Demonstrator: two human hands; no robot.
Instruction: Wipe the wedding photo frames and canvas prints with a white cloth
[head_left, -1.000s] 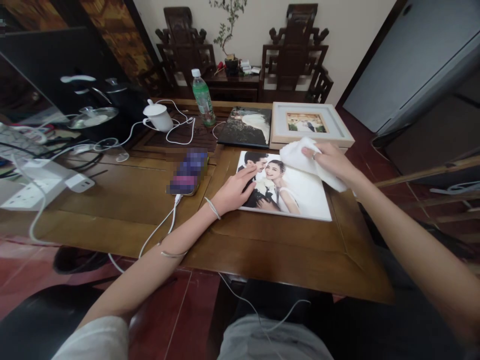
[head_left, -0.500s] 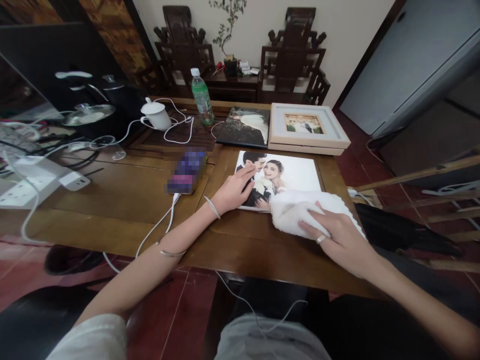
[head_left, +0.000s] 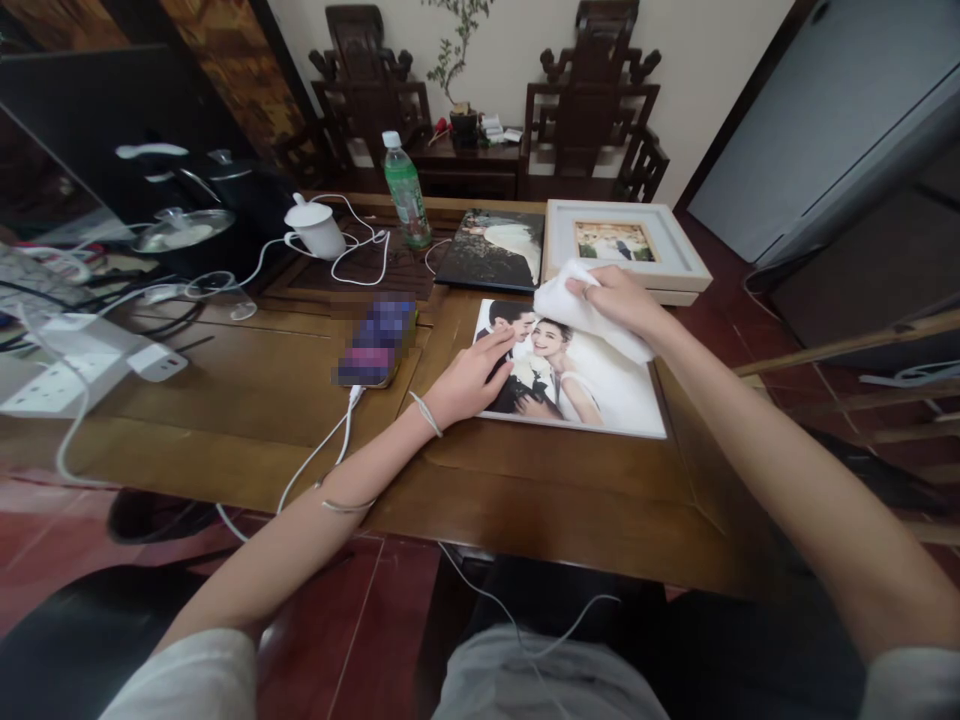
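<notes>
A photo panel (head_left: 600, 395) with a portrait of a couple lies flat on the wooden table (head_left: 480, 480). My left hand (head_left: 474, 380) rests on its left side, fingers stretched out flat across the print. At the panel's far right part, my right hand (head_left: 619, 295) is closed on a white cloth (head_left: 577, 300), which covers the upper edge of the print. Just behind the panel are a dark photo panel (head_left: 491, 250) and a pale framed photo (head_left: 615, 240), the latter lying on a similar flat frame or box.
Left of my left hand lies a phone (head_left: 377, 340) with a charging cable. Farther back stand a green-labelled bottle (head_left: 407, 195) and a white lidded cup (head_left: 315, 228) among loose cables. A white power strip (head_left: 71, 360) sits at the far left.
My right hand has moved the cloth from the panel's near right corner away from me to its far edge. The left hand stays in place on the print.
</notes>
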